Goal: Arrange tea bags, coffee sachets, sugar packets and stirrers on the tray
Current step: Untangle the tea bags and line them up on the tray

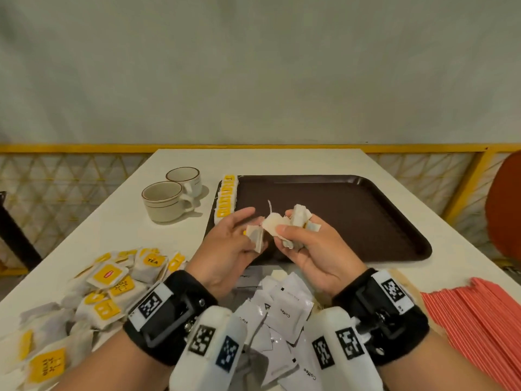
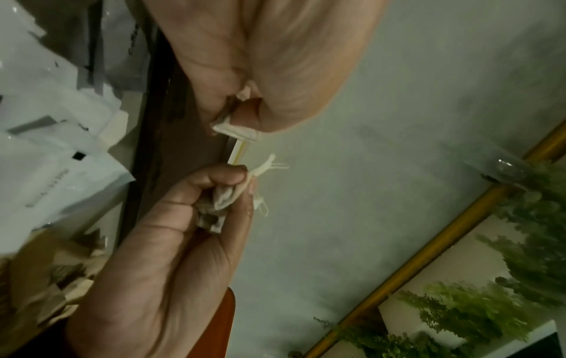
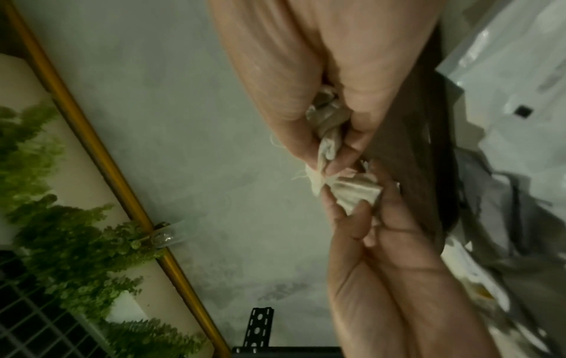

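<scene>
Both hands hover over the front left corner of the brown tray (image 1: 352, 221). My left hand (image 1: 252, 230) pinches one white tea bag (image 1: 256, 237) between thumb and fingers; the left wrist view shows that tea bag (image 2: 235, 129) at the fingertips. My right hand (image 1: 293, 230) grips a crumpled bunch of tea bags (image 1: 298, 214) with a string sticking up; in the right wrist view the bunch (image 3: 329, 121) sits in the curled fingers. The two hands' bags touch. A row of yellow-tagged tea bags (image 1: 226, 197) lies along the tray's left edge.
A loose pile of tea bags (image 1: 112, 289) lies front left on the white table (image 1: 282, 162). White coffee sachets (image 1: 284, 309) lie between my wrists. Red stirrers (image 1: 479, 320) are stacked front right. Two cups (image 1: 166, 200) stand left of the tray.
</scene>
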### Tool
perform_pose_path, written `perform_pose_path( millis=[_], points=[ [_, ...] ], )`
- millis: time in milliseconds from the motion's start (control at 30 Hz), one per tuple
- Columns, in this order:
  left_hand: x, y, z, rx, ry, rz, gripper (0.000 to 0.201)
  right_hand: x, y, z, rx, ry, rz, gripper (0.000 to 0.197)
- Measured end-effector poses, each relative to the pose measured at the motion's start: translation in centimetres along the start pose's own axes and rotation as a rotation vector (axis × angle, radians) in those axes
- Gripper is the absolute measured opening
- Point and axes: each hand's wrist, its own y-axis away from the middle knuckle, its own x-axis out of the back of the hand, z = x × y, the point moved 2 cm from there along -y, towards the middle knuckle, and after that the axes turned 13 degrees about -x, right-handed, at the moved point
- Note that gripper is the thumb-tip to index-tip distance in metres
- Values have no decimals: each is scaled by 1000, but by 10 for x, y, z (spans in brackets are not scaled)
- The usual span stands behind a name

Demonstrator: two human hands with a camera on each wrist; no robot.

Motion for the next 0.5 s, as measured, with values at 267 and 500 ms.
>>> perform_pose_path(
  millis=[267, 500],
  points=[
    [7, 6, 3, -154, -110, -33, 29, -2, 4, 7, -38, 134, -28, 30],
    [13, 5, -1, -82, -156, 15, 20, -4, 6, 7, -20, 114, -5, 23]
  ],
)
